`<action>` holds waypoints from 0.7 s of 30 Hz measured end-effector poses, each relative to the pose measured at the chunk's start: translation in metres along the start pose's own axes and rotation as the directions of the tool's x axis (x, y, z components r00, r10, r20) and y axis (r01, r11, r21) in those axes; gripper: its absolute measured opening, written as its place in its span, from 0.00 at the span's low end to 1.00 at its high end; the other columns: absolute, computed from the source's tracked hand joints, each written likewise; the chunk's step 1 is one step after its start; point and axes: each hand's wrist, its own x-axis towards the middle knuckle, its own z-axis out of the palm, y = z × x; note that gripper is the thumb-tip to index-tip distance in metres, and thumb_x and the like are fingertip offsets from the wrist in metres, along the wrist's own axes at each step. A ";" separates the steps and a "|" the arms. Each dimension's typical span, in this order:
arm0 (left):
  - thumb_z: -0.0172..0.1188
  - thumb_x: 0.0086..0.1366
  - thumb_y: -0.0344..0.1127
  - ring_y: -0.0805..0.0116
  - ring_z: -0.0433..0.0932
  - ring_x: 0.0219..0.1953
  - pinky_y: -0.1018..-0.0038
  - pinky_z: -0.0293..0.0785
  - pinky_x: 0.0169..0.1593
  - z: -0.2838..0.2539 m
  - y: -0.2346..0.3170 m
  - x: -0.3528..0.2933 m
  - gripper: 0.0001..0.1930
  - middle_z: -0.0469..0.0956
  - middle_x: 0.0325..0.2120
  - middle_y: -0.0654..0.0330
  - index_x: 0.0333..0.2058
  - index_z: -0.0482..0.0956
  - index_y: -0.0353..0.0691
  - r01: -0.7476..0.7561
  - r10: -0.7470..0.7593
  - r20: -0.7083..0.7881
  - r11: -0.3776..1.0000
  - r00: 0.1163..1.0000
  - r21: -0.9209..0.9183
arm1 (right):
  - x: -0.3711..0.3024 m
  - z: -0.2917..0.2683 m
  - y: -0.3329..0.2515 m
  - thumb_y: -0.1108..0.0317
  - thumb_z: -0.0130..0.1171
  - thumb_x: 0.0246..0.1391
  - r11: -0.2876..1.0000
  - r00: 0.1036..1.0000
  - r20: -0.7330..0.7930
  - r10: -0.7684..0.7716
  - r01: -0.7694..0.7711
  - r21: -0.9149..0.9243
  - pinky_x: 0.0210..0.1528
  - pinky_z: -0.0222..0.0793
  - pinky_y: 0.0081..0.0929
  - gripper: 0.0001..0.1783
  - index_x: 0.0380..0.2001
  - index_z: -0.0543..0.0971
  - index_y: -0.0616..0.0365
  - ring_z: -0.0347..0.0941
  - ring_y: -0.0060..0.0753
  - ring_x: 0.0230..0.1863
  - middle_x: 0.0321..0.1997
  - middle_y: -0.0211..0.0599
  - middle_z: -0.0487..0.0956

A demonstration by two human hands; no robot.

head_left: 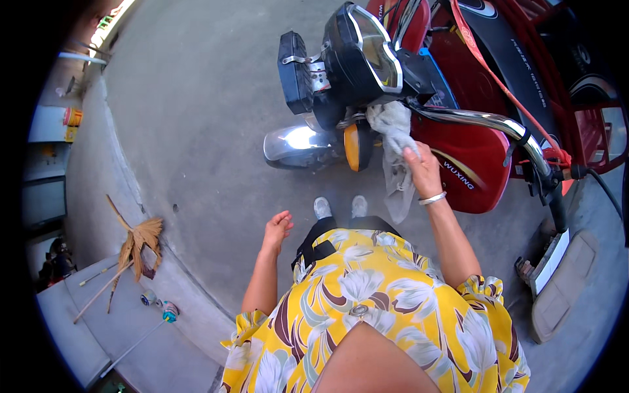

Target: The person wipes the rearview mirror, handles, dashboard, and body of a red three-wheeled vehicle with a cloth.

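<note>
My right hand [424, 171], with a bracelet at the wrist, grips a crumpled, whitish plastic bag [393, 128]. The bag bunches up under the handlebar beside the headlamp housing, and its thin, see-through tail [398, 196] hangs below my fingers. A red cargo tricycle [472, 167] stands before me on the right, with its chrome handlebar [491, 120], black headlamp unit [357, 59], shiny front mudguard [298, 145] and orange indicator [352, 147]. Away from the vehicle, my left hand [278, 228] hangs at my side with loosely curled fingers and nothing visible in it.
On the left, a raised ledge [124, 327] holds a straw broom [141, 242] and a stick with a teal end [170, 312]. A red strap [485, 59] runs down to the handlebar grip. A beige panel [565, 288] lies at the lower right. Concrete floor [203, 98] stretches ahead.
</note>
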 end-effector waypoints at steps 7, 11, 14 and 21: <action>0.49 0.59 0.37 0.75 0.73 0.36 0.76 0.66 0.35 0.021 -0.013 -0.004 0.17 0.73 0.41 0.65 0.48 0.68 0.43 0.078 -0.072 -0.045 0.986 0.996 0.150 | 0.010 0.039 -0.008 0.65 0.55 0.45 0.937 0.965 0.056 -0.254 0.260 -0.234 0.45 0.63 0.30 0.15 0.38 0.75 0.60 0.68 0.42 0.44 0.41 0.41 0.72; 0.49 0.60 0.38 0.74 0.73 0.37 0.75 0.66 0.37 0.026 -0.018 -0.005 0.18 0.73 0.42 0.65 0.48 0.68 0.43 0.052 -0.045 -0.035 0.969 0.998 0.241 | -0.010 -0.003 0.039 0.67 0.51 0.51 0.554 0.848 0.196 0.492 -0.479 0.681 0.42 0.65 0.23 0.15 0.41 0.73 0.63 0.71 0.25 0.37 0.36 0.34 0.76; 0.50 0.60 0.38 0.74 0.73 0.36 0.75 0.66 0.37 0.023 -0.026 -0.002 0.18 0.73 0.41 0.65 0.48 0.68 0.43 0.059 -0.050 -0.039 0.958 0.998 0.279 | 0.001 -0.009 0.002 0.68 0.51 0.52 0.414 0.908 0.154 0.391 -0.322 0.852 0.43 0.64 0.21 0.14 0.40 0.73 0.65 0.71 0.22 0.38 0.39 0.33 0.75; 0.53 0.58 0.37 0.79 0.71 0.28 0.82 0.64 0.26 0.028 -0.018 -0.008 0.16 0.74 0.29 0.68 0.45 0.71 0.40 -0.006 0.031 -0.105 0.973 0.994 0.230 | 0.033 0.018 0.002 0.71 0.58 0.36 0.859 0.924 -0.105 -0.368 0.294 -0.419 0.41 0.64 0.32 0.18 0.37 0.75 0.54 0.66 0.44 0.40 0.35 0.44 0.69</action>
